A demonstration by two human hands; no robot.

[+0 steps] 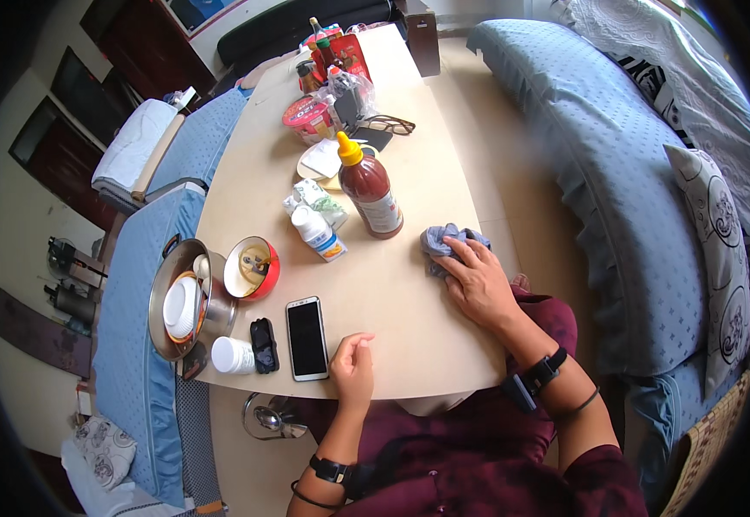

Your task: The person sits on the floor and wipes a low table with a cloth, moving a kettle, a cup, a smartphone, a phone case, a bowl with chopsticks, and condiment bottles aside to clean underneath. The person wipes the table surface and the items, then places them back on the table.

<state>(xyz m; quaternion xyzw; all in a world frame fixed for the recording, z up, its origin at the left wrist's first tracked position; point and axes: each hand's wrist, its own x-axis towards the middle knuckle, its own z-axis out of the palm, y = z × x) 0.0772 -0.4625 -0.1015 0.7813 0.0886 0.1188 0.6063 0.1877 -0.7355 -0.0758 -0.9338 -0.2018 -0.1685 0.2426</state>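
Note:
My right hand (478, 281) lies on a crumpled grey-blue cloth (443, 244) at the right edge of the pale table (407, 323), its fingers spread over the cloth. At the near edge rests my left hand (353, 365), fingers loosely curled, with no object seen in it. Just left of it lies a smartphone (306, 337) with a dark screen. Between the hands and farther back stands a sauce bottle with a yellow tip (370, 190). A white and blue bottle (317, 232) leans or stands left of that, by a green and white packet (320, 200).
On the left are a steel pot (220, 304) holding dishes, a red bowl (265, 274), a white jar (233, 355) and a black case (264, 346). Farther back stand a pink noodle tub (310, 119), eyeglasses (391, 123) and several bottles. Blue-covered sofas flank the table.

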